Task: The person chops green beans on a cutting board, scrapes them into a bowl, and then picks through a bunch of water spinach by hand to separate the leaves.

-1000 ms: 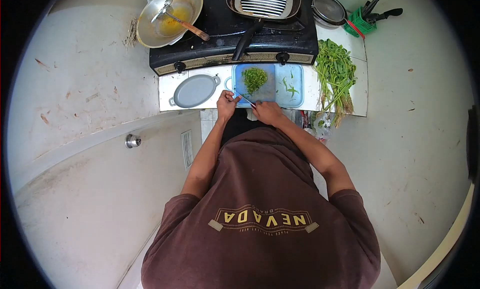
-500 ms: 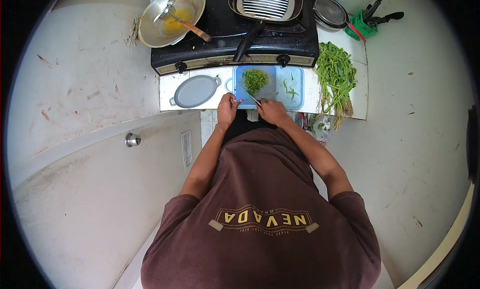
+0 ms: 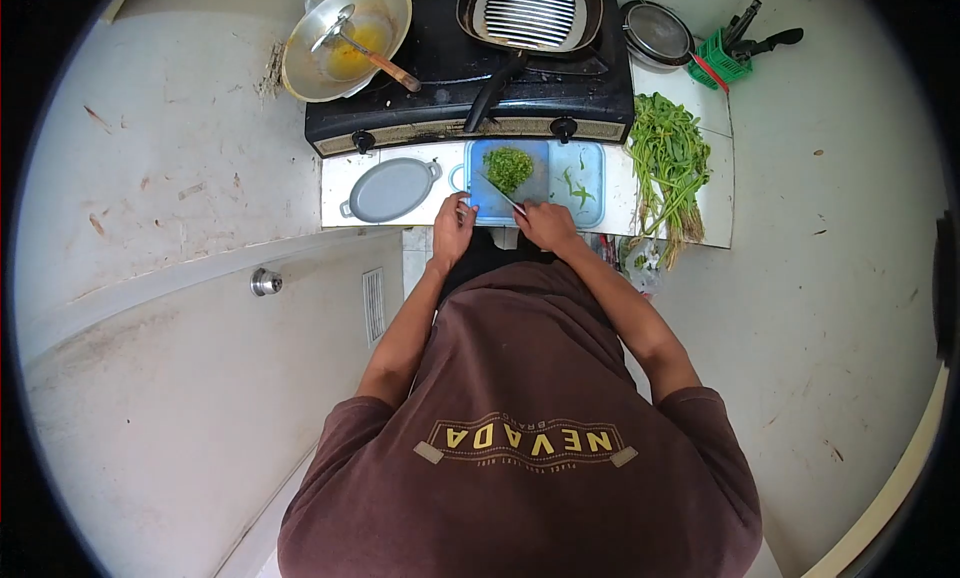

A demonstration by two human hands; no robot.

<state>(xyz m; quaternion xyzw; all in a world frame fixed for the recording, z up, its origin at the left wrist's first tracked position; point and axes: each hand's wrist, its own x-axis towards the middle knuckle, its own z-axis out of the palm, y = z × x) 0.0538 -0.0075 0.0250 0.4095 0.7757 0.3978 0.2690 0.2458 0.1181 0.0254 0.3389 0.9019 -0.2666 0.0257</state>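
Observation:
My right hand (image 3: 546, 225) is closed around the handle of a knife (image 3: 500, 194), its blade slanting up and left over the blue cutting board (image 3: 541, 186). Close to the blade tip sits a small heap of finely chopped greens (image 3: 508, 168). At the board's near left corner, my left hand (image 3: 454, 230) has its fingers bent and gripping the edge. A few loose green pieces (image 3: 578, 190) lie on the lighter right part of the board.
Behind the board stands a black gas stove (image 3: 430, 103) with a wok (image 3: 300, 63), a ladle (image 3: 375, 58) and a grill pan (image 3: 480, 38). A grey oval plate (image 3: 392, 190) is left; leafy greens (image 3: 668, 163), a strainer (image 3: 660, 33) and a green basket with knives (image 3: 718, 60) are right.
The view has tilted slightly, so the counter and stove sit a little lower. My left hand has shifted slightly, its fingers more bent. The knife stays beside the chopped heap.

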